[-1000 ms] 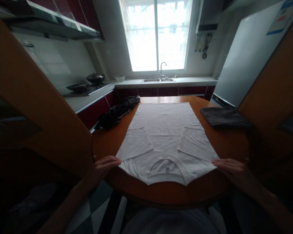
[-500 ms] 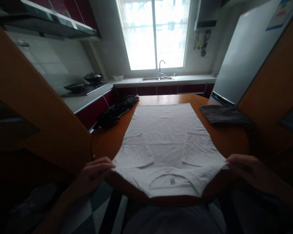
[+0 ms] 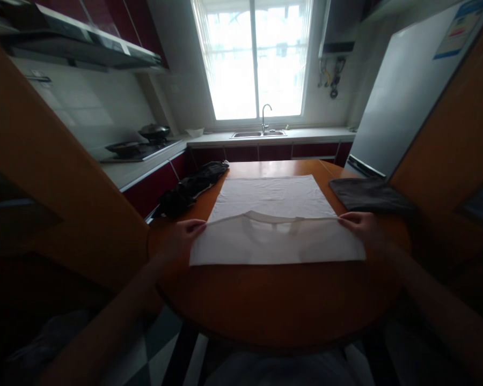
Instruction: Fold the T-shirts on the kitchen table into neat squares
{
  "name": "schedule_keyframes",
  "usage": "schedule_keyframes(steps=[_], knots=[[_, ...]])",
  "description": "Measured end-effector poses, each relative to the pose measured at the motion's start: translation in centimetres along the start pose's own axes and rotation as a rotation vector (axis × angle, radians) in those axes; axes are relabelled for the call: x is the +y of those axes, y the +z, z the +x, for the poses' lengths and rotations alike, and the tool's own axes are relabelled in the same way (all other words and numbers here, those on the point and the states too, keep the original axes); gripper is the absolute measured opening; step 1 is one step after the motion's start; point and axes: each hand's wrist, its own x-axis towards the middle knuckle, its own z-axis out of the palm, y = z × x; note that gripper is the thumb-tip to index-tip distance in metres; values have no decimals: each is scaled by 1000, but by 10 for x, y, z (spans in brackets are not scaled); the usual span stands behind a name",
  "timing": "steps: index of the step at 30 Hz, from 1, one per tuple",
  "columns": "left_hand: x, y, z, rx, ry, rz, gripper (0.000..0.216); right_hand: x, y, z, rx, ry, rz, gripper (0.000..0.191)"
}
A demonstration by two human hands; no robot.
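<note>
A white T-shirt [image 3: 273, 195] lies on the round wooden table [image 3: 282, 305], its far half flat. The near half is lifted and folded over toward the window, with the neckline at the raised edge. My left hand [image 3: 187, 233] pinches the left corner of that edge. At the right corner, my right hand [image 3: 358, 222] pinches the cloth in the same way. The sleeves are hidden inside the fold.
Dark crumpled clothing [image 3: 189, 187] rests at the table's left edge. A folded grey cloth [image 3: 368, 194] lies on the right side. Beyond are a counter with a sink [image 3: 261, 134], a stove with pans [image 3: 153, 131], and a fridge [image 3: 402, 91].
Both hands have moved forward and inward, carrying the shirt's neck end up and over the body. The near part of the table is now uncovered.
</note>
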Motion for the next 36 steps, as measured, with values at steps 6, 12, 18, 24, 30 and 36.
schedule_keyframes(steps=[6, 12, 18, 24, 30, 36], knots=[[-10, 12, 8, -107, -4, 37, 51, 22, 22, 17, -97, 80, -18, 27], [-5, -2, 28, -24, -11, 9, 52, 4, 3, 42, -50, 120, -6, 28], [-11, 2, 80, 128, -17, -39, 56, -16, 3, 96, 52, 109, -16, 29], [-43, 36, 105, 82, -43, 3, 53, 11, 41, 124, -2, 95, -59, 27], [-60, 43, 106, 113, -39, 14, 49, 39, 55, 128, -18, 86, -50, 22], [-63, 47, 118, 176, -30, 13, 49, 42, 52, 135, 44, 78, -2, 19]])
